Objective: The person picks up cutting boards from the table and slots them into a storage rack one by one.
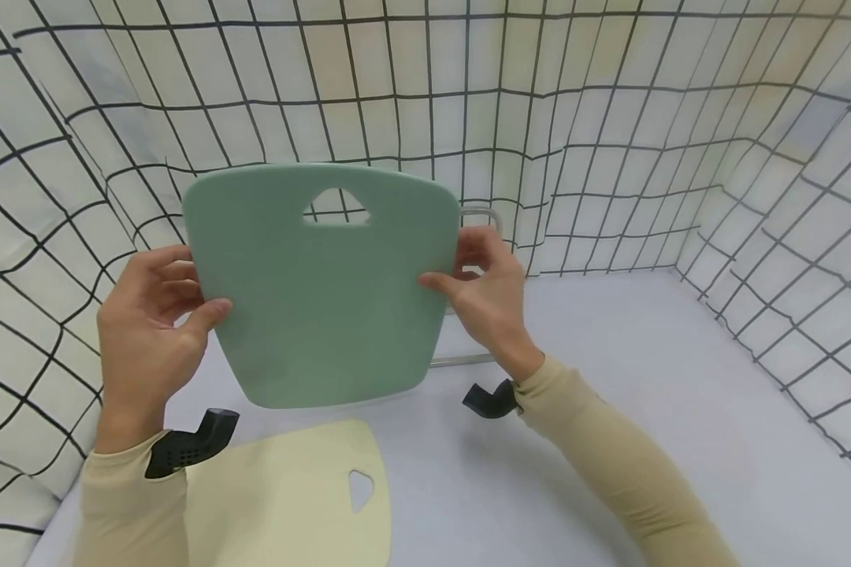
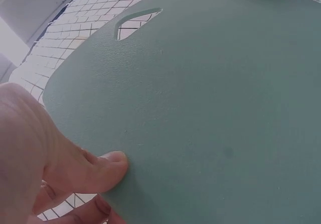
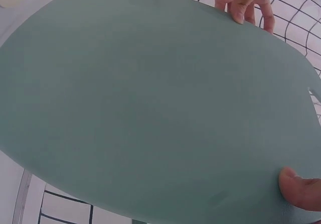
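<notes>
Between both hands a green cutting board (image 1: 312, 299) is held up, its handle cutout along the top edge. My left hand (image 1: 152, 323) pinches the board's left edge, thumb on the near face and fingers behind. At the opposite edge my right hand (image 1: 489, 291) grips it the same way. The left wrist view shows the left thumb (image 2: 108, 171) flat on the green surface; the right thumb (image 3: 301, 189) presses it in the right wrist view. A pale yellow cutting board (image 1: 291, 488) with a similar cutout lies on the table below, partly behind the left forearm.
A metal wire rack (image 1: 468, 360) stands behind the green board, mostly hidden by it. Black grid panels (image 1: 425, 102) enclose the white table (image 1: 610, 378) at the back and both sides. Black camera mounts (image 1: 195, 445) sit on the wrists.
</notes>
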A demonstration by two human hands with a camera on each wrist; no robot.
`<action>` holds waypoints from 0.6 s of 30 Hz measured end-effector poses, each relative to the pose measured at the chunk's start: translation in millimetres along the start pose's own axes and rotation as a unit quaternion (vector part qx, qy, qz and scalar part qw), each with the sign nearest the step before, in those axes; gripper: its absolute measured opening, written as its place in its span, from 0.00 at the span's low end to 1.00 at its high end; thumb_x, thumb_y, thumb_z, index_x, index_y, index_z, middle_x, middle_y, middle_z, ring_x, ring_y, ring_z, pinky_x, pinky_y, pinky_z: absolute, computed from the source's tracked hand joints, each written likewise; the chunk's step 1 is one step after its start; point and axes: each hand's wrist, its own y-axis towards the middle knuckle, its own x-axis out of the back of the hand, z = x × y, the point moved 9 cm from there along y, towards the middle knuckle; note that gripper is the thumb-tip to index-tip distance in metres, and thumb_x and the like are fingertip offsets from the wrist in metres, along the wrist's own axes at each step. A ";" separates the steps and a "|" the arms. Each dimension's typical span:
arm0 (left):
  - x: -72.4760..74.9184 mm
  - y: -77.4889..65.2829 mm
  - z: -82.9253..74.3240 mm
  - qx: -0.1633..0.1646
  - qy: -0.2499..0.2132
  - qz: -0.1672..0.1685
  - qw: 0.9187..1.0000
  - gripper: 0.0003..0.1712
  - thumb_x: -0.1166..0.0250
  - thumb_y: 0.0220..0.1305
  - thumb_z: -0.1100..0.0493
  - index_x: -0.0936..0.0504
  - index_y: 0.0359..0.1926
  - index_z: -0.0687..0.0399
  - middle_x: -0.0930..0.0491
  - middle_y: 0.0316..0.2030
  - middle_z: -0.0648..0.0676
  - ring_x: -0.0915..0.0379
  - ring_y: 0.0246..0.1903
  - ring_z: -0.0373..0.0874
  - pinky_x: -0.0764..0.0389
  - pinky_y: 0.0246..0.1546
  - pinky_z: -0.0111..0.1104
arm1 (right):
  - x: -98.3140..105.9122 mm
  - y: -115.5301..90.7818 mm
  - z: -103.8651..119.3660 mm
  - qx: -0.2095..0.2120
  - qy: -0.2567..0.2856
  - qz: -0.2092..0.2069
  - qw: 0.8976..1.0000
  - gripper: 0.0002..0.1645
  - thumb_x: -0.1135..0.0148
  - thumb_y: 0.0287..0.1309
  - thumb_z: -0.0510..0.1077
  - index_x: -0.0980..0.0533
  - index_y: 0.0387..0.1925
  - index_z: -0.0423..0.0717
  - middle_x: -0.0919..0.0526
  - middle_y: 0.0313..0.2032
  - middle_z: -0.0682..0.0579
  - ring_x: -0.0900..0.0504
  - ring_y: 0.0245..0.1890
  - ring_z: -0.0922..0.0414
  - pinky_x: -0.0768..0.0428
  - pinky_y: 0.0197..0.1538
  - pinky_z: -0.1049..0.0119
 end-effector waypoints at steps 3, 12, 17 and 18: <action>3.8 0.0 -0.6 0.000 0.007 -0.006 1.000 0.36 0.35 0.48 0.82 0.24 0.59 0.56 0.21 0.38 0.38 0.23 0.30 0.31 0.22 0.42 0.14 | -3.3 0.3 1.3 -0.001 0.002 0.003 1.000 0.29 0.22 0.42 0.37 0.25 0.47 0.48 0.19 0.40 0.50 0.20 0.36 0.57 0.13 0.40 0.60; 9.5 0.8 -0.7 0.002 0.021 -0.014 1.000 0.35 0.35 0.49 0.80 0.24 0.59 0.54 0.21 0.39 0.36 0.23 0.31 0.29 0.23 0.42 0.13 | -8.7 2.3 4.2 -0.001 0.003 0.007 1.000 0.28 0.22 0.43 0.37 0.26 0.46 0.47 0.20 0.40 0.51 0.19 0.37 0.57 0.14 0.40 0.64; 12.9 -0.1 1.8 0.018 0.025 -0.016 0.999 0.35 0.35 0.50 0.79 0.24 0.59 0.51 0.21 0.39 0.37 0.23 0.32 0.31 0.23 0.43 0.13 | -12.1 3.3 6.7 0.001 0.002 0.010 1.000 0.28 0.22 0.43 0.37 0.26 0.47 0.47 0.20 0.40 0.50 0.20 0.38 0.57 0.14 0.41 0.64; 13.8 -0.1 2.3 0.022 0.023 -0.017 0.999 0.35 0.35 0.50 0.80 0.23 0.59 0.51 0.21 0.39 0.37 0.23 0.32 0.32 0.23 0.43 0.14 | -13.0 3.6 7.1 0.001 0.002 0.010 1.000 0.28 0.22 0.42 0.37 0.26 0.46 0.47 0.20 0.40 0.50 0.20 0.38 0.57 0.14 0.41 0.65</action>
